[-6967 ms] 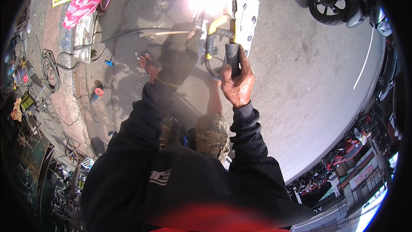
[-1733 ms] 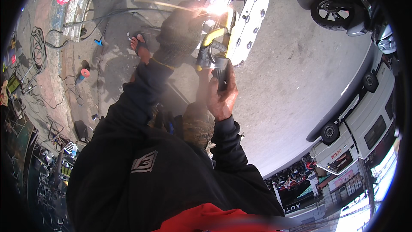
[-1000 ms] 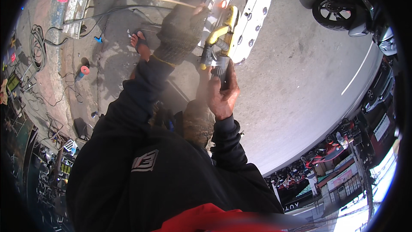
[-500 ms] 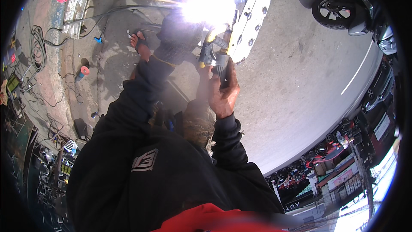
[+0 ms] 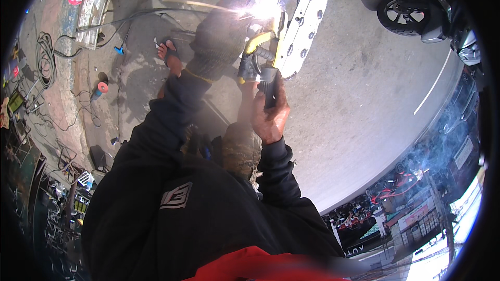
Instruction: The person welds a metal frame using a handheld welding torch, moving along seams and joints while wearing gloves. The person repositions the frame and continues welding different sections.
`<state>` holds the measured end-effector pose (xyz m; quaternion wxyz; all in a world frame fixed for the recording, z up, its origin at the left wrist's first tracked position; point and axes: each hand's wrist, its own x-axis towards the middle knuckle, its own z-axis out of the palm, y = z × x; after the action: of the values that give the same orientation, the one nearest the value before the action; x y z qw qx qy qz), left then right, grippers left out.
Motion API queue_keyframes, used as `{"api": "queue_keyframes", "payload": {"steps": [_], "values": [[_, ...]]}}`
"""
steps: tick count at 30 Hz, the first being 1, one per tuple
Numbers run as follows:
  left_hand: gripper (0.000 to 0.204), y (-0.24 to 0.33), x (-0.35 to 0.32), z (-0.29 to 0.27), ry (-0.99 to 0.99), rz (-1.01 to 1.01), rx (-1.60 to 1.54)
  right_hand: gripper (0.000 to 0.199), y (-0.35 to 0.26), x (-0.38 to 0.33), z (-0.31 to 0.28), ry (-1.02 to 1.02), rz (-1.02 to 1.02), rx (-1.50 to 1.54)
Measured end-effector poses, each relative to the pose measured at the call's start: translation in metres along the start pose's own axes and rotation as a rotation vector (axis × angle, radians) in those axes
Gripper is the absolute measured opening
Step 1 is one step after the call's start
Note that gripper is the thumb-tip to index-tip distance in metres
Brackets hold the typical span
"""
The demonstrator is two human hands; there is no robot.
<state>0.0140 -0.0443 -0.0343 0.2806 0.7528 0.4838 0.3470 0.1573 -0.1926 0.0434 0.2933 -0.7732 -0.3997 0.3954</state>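
Observation:
My left hand [image 5: 219, 36], in a dark knitted glove, is closed beside a bright welding arc [image 5: 265, 10]. What it grips is hidden by the glove and the glare. The arc burns at a white metal frame [image 5: 302, 31] with dark round holes along its side. My bare right hand [image 5: 272, 117] is wrapped round a dark grey cylindrical part [image 5: 269, 86] at the frame's near end. Just beyond those fingers sits a yellow and black curved piece [image 5: 258, 44]. A thin tan rod [image 5: 195, 3] stretches left from near the glove.
A cable [image 5: 140, 14] runs left from the glove to a coiled bundle [image 5: 46, 60]. A power tool with an orange-red disc [image 5: 102, 88] stands on the ground at left. A foot in a sandal [image 5: 171, 54] is near my left forearm. A motorcycle wheel [image 5: 403, 15] is at far right.
The arc's glare has shrunk, so more of the frame and the yellow piece shows. Bluish smoke now appears at the lower right. Both hands have stayed almost in place.

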Motion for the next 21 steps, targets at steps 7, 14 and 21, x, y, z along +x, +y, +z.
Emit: {"api": "queue_keyframes", "payload": {"steps": [7, 14, 21], "values": [[0.026, 0.007, 0.013, -0.004, 0.097, 0.014, 0.078, 0.067, -0.003, -0.007, 0.003, 0.050, -0.014, 0.186], [0.026, -0.002, 0.025, -0.008, 0.016, -0.055, -0.145, 0.053, -0.008, -0.029, -0.024, 0.188, 0.223, 0.458], [0.028, -0.028, 0.053, -0.017, -0.243, 0.107, -0.110, 0.052, -0.016, -0.089, -0.038, 0.546, 0.322, 0.452]]}}
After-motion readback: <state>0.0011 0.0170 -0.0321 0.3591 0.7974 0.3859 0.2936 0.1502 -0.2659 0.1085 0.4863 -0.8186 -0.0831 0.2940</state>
